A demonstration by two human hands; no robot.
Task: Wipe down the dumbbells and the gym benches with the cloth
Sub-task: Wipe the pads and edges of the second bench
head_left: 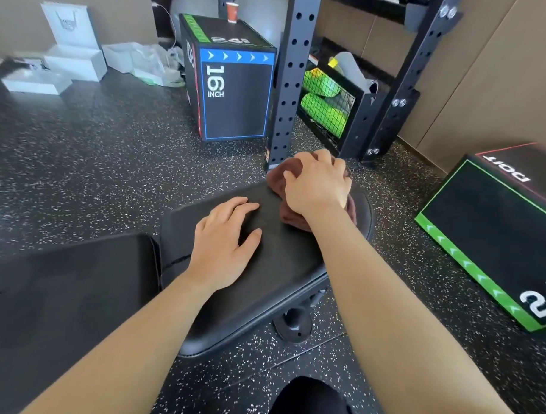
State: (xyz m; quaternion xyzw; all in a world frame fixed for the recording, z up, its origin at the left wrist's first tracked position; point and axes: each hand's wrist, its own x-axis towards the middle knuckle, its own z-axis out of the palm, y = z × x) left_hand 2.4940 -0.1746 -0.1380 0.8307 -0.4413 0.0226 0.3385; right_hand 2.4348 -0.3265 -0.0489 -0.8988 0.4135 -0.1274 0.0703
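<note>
Gym floor (pixel 97 157), black rubber with white speckles, tan wall panels behind. I'm leaning over the black padded bench (pixel 263 277), seat pad in the middle of view, a second darker pad section running off to the lower left.

My right hand (pixel 317 185) is pressing down on the brown cloth (pixel 288 216), fingers curled and bunching it, at the far end of the seat pad. Cloth is crumpled under the palm, part of it sticking out on the left and near side of the hand. My left hand (pixel 223 251) is lying flat on the pad just beside the cloth, fingers spread and apart, holding nothing, just bracing.

Black perforated rack upright (pixel 290 83) is standing right behind the cloth end of the bench. Plyo box (pixel 235 91) marked 16 INCH is sitting left of the upright, small red cup (pixel 231 12) on top of it. Second plyo box (pixel 494 227) with a green edge is lying on the floor to the right, well apart from the bench. Wire basket (pixel 331 106) with green rollers is sitting low in the rack. White boxes (pixel 72 57) and clear packaging against the far left wall.

No dumbbells in frame
</note>
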